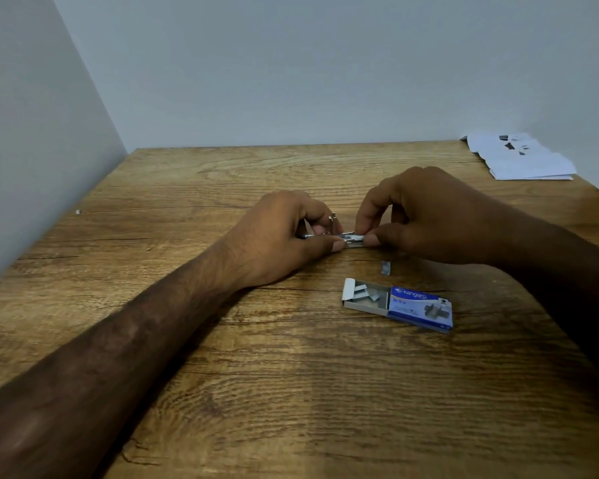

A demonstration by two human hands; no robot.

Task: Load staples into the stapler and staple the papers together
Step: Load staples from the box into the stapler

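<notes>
Stapler (347,238) lies long axis left to right, low over the wooden table (153,209), between both hands. The left hand (281,236) curls round its body; the right hand (426,216) pinches its silvery right end, probably seating staples. The open Kangaro staple box (419,305) sits nearer the person; the papers (523,157) lie well apart, far right.

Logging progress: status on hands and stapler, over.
Left hand, right hand both pinch the stapler. Staple box open, loose strip beside it. Papers far right, untouched.
</notes>
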